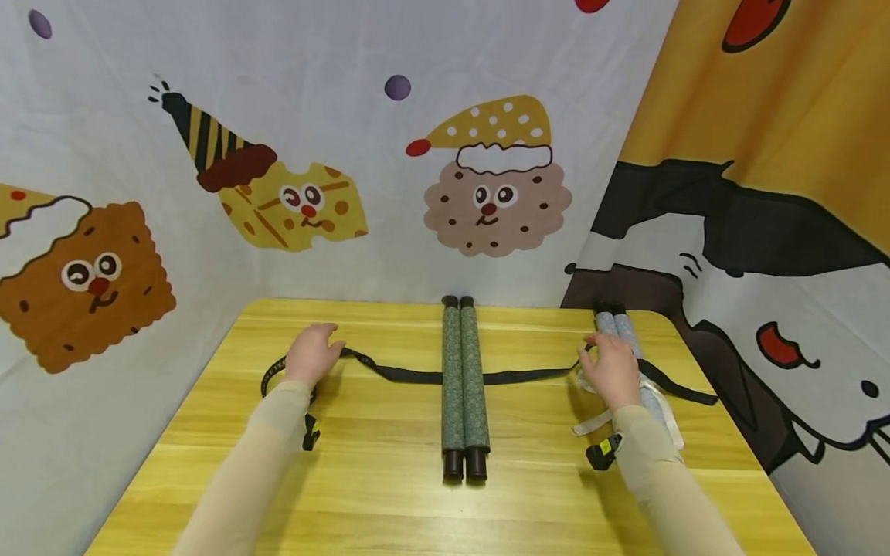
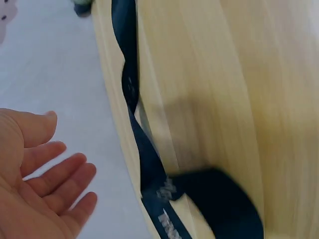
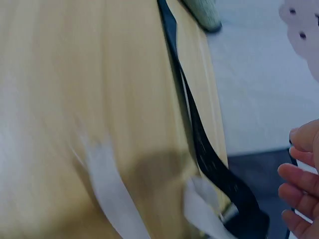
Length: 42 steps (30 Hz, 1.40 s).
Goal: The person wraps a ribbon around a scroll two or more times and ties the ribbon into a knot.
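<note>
Two green patterned scrolls (image 1: 462, 378) with dark brown end knobs lie side by side on the table, across a black ribbon (image 1: 410, 376) that runs out from under them both ways. Over the ribbon's left part is my left hand (image 1: 313, 355), its fingers loosely bent and holding nothing. In the left wrist view, the black ribbon (image 2: 130, 84) twists and loops beside that hand, showing pale lettering. My right hand (image 1: 612, 372) hovers above the ribbon's right part with relaxed, parted fingers (image 3: 298, 181) and nothing between them. It partly hides a pair of pale blue scrolls (image 1: 628, 332).
A white ribbon (image 1: 593, 423) lies loosely around the pale blue scrolls at the table's right side. The yellow wood table (image 1: 375, 510) meets a white printed cloth (image 1: 389, 255) at its far edge. Black devices (image 1: 602, 452) sit on both wrists.
</note>
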Each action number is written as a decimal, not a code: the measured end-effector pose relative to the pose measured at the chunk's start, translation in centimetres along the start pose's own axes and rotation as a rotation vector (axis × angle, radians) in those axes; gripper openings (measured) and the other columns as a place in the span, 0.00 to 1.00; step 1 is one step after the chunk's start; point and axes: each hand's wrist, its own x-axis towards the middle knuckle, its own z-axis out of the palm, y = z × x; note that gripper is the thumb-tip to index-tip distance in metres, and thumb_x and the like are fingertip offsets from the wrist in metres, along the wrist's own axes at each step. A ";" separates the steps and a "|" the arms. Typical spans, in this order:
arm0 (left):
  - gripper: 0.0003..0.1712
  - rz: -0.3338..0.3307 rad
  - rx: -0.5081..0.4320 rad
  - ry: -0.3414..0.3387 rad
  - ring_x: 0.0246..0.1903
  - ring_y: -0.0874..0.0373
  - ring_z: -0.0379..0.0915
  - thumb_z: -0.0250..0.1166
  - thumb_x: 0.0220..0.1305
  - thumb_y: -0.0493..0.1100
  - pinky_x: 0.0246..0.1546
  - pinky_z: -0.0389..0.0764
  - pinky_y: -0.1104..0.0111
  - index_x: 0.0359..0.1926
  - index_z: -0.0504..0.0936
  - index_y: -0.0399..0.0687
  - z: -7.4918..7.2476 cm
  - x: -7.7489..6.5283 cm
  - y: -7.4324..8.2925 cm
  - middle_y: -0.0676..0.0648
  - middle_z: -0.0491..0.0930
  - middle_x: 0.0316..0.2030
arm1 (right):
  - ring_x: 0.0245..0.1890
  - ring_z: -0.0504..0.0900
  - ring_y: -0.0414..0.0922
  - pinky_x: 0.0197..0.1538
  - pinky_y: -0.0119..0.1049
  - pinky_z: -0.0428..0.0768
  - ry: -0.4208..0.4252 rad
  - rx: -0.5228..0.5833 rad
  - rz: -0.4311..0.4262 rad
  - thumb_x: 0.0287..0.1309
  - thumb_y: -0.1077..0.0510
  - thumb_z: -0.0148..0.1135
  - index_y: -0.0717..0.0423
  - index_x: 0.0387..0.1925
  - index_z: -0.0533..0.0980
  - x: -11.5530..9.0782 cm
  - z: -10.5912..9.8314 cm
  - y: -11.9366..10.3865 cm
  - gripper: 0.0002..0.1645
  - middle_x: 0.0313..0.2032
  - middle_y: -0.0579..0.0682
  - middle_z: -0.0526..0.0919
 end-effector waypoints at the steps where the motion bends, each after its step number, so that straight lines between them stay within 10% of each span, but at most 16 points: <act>1: 0.26 0.000 -0.020 -0.008 0.55 0.35 0.73 0.60 0.72 0.43 0.52 0.74 0.44 0.63 0.73 0.29 0.2 -0.2 0.3 0.30 0.75 0.57 | 0.49 0.75 0.66 0.54 0.62 0.70 -0.020 0.011 0.012 0.66 0.59 0.62 0.68 0.51 0.78 -0.3 0.2 -0.4 0.18 0.47 0.67 0.81; 16: 0.28 -0.155 -0.195 -0.140 0.41 0.43 0.79 0.59 0.72 0.50 0.42 0.79 0.50 0.58 0.75 0.27 2.1 -2.9 4.9 0.31 0.79 0.50 | 0.42 0.81 0.61 0.43 0.56 0.79 -0.286 0.047 0.204 0.68 0.46 0.57 0.73 0.57 0.73 -1.5 1.7 -2.4 0.33 0.46 0.68 0.80; 26: 0.28 -0.290 -0.152 -0.215 0.14 0.57 0.61 0.59 0.71 0.53 0.19 0.67 0.65 0.14 0.70 0.47 3.9 -2.1 4.4 0.50 0.65 0.11 | 0.37 0.81 0.61 0.40 0.55 0.79 -0.462 0.006 0.284 0.69 0.42 0.55 0.74 0.47 0.75 -1.7 1.8 -2.3 0.33 0.41 0.69 0.81; 31: 0.27 -0.353 -0.148 -0.227 0.16 0.55 0.63 0.57 0.72 0.55 0.21 0.69 0.63 0.19 0.75 0.43 4.6 -1.4 4.2 0.49 0.68 0.14 | 0.27 0.78 0.53 0.31 0.49 0.77 -0.515 -0.041 0.318 0.70 0.41 0.53 0.65 0.28 0.77 -1.4 2.7 -1.9 0.30 0.30 0.61 0.81; 42: 0.31 -0.432 -0.024 -0.170 0.26 0.47 0.76 0.54 0.72 0.60 0.23 0.77 0.57 0.25 0.85 0.40 5.6 -0.1 5.1 0.40 0.81 0.25 | 0.25 0.79 0.53 0.31 0.49 0.78 -0.521 -0.045 0.359 0.71 0.43 0.51 0.62 0.23 0.80 -0.3 3.8 -1.9 0.30 0.27 0.59 0.81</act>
